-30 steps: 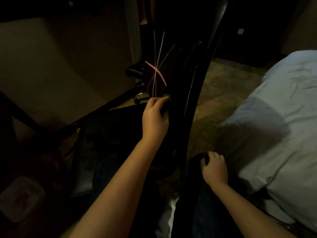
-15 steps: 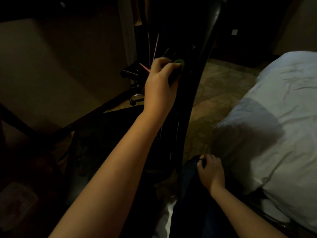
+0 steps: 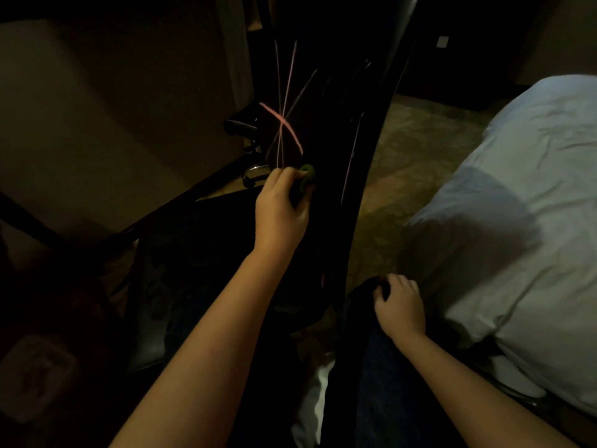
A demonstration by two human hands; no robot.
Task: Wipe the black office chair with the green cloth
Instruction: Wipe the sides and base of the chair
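Note:
The black office chair (image 3: 361, 130) stands in the dark middle of the view, its glossy back edge running from top right down to the centre. Pink lines cross its back panel. My left hand (image 3: 279, 211) grips the green cloth (image 3: 305, 179) and holds it against the chair's back, just below the pink cross. Only a small wad of the cloth shows past my fingers. My right hand (image 3: 399, 305) rests lower right, fingers curled over a dark rounded thing by the chair's lower edge; what it is I cannot tell.
A bed with a pale blue sheet (image 3: 504, 227) fills the right side. A patterned carpet (image 3: 416, 150) lies between bed and chair. A beige wall (image 3: 97, 108) and a dark slanted bar (image 3: 181, 205) are on the left. A chrome chair part (image 3: 253, 173) shines near my left hand.
My left hand with the green cloth went up the chair back, then came down again to just below the pink cross. My right hand stayed in place.

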